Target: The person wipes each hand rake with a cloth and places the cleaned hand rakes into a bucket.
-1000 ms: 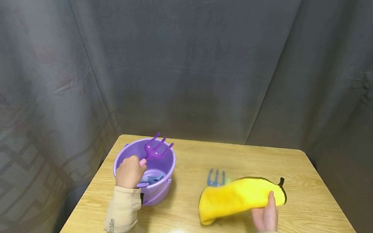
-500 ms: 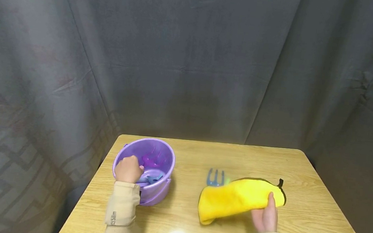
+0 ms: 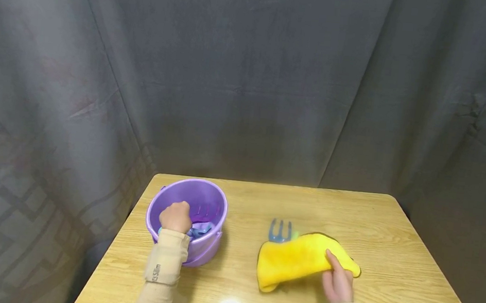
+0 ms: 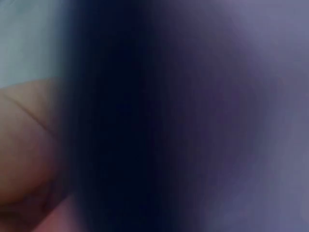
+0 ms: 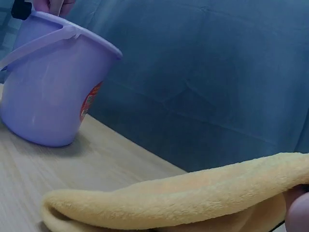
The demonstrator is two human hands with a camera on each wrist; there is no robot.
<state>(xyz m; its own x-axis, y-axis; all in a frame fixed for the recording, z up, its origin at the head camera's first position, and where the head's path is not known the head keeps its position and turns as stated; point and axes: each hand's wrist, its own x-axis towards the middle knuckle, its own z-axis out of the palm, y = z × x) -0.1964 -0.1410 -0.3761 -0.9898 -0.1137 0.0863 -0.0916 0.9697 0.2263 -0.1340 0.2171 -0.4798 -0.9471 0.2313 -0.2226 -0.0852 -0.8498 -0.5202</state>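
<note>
A purple bucket (image 3: 206,253) stands at the left of the table. My left hand (image 3: 176,216) is inside its rim, fingers curled around the handle of a purple toy fork (image 3: 204,212); the handle is mostly hidden. The fork's tines lean against the far inner wall. Blue pieces (image 3: 198,232) lie lower in the bucket. With thumb on top and fingers beneath, my right hand (image 3: 338,280) holds a yellow plush banana-shaped pouch (image 3: 294,261), also large in the right wrist view. The left wrist view is mostly blurred, with a bit of curled hand (image 4: 24,140).
Behind the pouch lies a blue toy fork (image 3: 280,231), partly covered, with a small green bit (image 3: 296,235) beside it. Grey curtains (image 3: 248,98) hang around the wooden table (image 3: 405,294).
My left hand has lowered the purple toy fork into the bucket and shifted slightly right. My right hand has slid left along the pouch, whose right end now droops.
</note>
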